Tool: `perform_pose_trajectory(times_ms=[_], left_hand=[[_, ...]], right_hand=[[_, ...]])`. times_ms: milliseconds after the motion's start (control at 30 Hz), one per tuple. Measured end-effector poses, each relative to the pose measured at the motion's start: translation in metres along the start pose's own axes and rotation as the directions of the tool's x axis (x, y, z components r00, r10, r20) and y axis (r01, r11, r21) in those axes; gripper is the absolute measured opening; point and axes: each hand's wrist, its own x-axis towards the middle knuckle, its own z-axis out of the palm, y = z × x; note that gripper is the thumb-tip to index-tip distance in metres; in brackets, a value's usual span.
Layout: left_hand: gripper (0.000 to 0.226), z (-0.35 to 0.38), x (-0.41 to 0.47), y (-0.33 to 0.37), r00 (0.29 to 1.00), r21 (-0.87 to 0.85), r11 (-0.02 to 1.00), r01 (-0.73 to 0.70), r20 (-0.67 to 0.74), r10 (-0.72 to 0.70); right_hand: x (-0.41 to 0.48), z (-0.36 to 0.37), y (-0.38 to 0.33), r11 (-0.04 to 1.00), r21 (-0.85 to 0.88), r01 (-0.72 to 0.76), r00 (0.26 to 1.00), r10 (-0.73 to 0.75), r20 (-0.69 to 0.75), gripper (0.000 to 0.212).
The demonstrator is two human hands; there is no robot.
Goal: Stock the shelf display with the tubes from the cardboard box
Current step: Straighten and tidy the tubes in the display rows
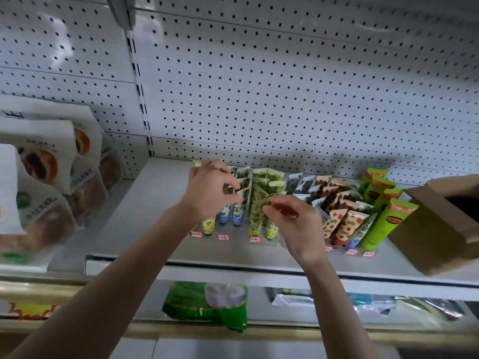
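White pegboard-backed metal shelf [145,216] holds rows of small leaf-print squeeze tubes [347,226], standing cap-down, crimped ends up; yellow-green, blue, tan, lime. Left grip [210,193] pinches blue-based tube [237,215] by its top. Right grip [298,221] pinches yellow-green tube [256,218] by its crimp. Open brown cardboard box [427,242] sits at shelf's right end.

It's dim here, with cool, flat light coming from above. The pegboard wall [285,86] carries soft bright patches at upper left and a wide grey shadow across its right side and foot. The tubes [256,216] in the middle look fairly sharp; the bread bags [46,177] at left are smeared with blur. The wide lens bows the shelf [145,216] edge, and the lower corners go dark.
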Motion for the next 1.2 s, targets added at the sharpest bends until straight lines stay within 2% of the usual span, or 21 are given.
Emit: perform_pose_trajectory(times_ms=[233, 500, 767, 1200], left_hand=[[0.024, 0.008, 0.012, -0.004, 1.000, 0.049, 0.999, 0.002, 0.031, -0.003], [0.010, 0.011, 0.013, -0.009, 0.999, 0.054, 0.998, -0.022, 0.039, 0.020], [0.011, 0.009, 0.016, -0.006, 0.996, 0.075, 0.995, -0.060, 0.077, 0.054], [0.014, 0.012, 0.016, -0.003, 0.999, 0.083, 0.996, -0.036, 0.042, 0.032]], right_hand=[[0.004, 0.001, 0.005, 0.999, 0.038, -0.032, 0.999, 0.033, -0.027, 0.016], [0.003, 0.001, 0.006, 1.000, 0.027, -0.006, 0.999, 0.007, -0.034, 0.017], [-0.001, 0.000, 0.011, 1.000, 0.012, -0.018, 0.999, 0.018, -0.039, 0.017], [-0.006, -0.006, 0.020, 0.999, -0.002, -0.052, 0.996, 0.052, -0.070, 0.020]])
